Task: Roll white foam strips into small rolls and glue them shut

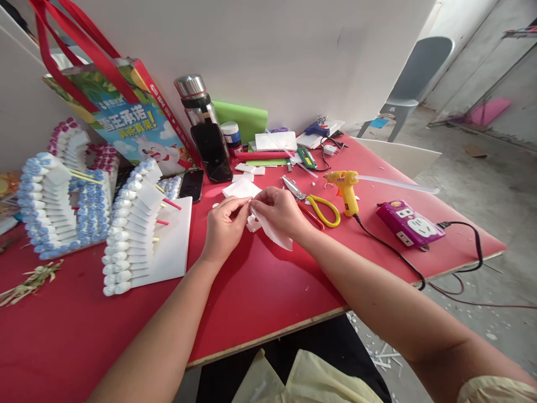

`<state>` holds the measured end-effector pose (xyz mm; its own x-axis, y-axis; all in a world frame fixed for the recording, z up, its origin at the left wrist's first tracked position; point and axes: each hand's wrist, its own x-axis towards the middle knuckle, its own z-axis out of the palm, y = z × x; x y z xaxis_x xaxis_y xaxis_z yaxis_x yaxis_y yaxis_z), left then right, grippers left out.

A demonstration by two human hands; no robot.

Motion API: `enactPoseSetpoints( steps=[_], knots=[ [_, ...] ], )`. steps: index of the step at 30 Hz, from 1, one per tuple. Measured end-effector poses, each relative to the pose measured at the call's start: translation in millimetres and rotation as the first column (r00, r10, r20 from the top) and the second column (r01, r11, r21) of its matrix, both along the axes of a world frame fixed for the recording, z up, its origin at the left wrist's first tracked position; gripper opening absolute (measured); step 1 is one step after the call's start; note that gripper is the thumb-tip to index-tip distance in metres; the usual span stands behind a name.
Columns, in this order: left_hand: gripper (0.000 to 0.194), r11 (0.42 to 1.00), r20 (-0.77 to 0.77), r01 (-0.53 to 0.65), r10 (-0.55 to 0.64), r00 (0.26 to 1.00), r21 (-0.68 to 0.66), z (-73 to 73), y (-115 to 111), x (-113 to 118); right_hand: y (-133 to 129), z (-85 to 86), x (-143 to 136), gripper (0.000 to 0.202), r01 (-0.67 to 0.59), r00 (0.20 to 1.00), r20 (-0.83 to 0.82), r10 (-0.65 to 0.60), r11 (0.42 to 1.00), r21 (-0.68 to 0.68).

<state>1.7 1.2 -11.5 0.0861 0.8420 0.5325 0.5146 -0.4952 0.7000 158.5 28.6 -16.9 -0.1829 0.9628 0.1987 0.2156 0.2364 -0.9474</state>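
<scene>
Above the red table my left hand (226, 226) and my right hand (279, 210) meet at the fingertips. Both are closed in a pinch on a thin white sheet of paper (277, 234), whose loose end hangs below my right palm. What lies right between the fingertips is too small to make out. More white sheets (242, 188) lie just behind my hands. Scissors (321, 211) with yellow and orange handles rest to the right of my right hand. On the left stands a fan-shaped white model (134, 235) edged with rolled white and blue pieces, beside a similar blue one (62, 207).
A yellow glue gun (346, 190) stands on the right, its cord near a purple power strip (411, 224). Behind are a dark phone (212, 151) leaning on a steel flask (191, 87), a paint jar (231, 136) and a colourful bag (130, 117). The table's front edge (268, 337) is close.
</scene>
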Motion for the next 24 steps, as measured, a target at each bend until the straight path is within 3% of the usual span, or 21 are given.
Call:
enactPoseSetpoints(
  steps=[5, 13, 17, 24],
  knots=[
    [0.019, 0.986, -0.143, -0.055, 0.078, 0.987, 0.155, -3.2, 0.7, 0.7, -0.4, -0.2, -1.8, 0.019, 0.031, 1.0, 0.005, -0.031, 1.0, 0.002],
    [0.028, 0.947, -0.402, -0.069, 0.197, 0.894, 0.313, 2.1, -1.6, 1.1, -7.4, 6.8, -0.5, 0.018, 0.018, 0.999, -0.04, -0.016, 0.997, 0.068],
    [0.028, 0.964, -0.352, -0.032, 0.127, 0.927, 0.265, 2.6, -1.8, 0.1, -7.1, 7.5, -0.2, 0.017, 0.037, 0.999, -0.009, -0.037, 0.998, 0.059],
    [0.02, 0.997, -0.057, 0.05, -0.047, 0.997, 0.054, 8.2, -2.4, -1.8, -4.5, 8.7, 3.8, 0.01, 0.013, 0.999, 0.05, -0.019, 0.993, 0.119]
  ],
)
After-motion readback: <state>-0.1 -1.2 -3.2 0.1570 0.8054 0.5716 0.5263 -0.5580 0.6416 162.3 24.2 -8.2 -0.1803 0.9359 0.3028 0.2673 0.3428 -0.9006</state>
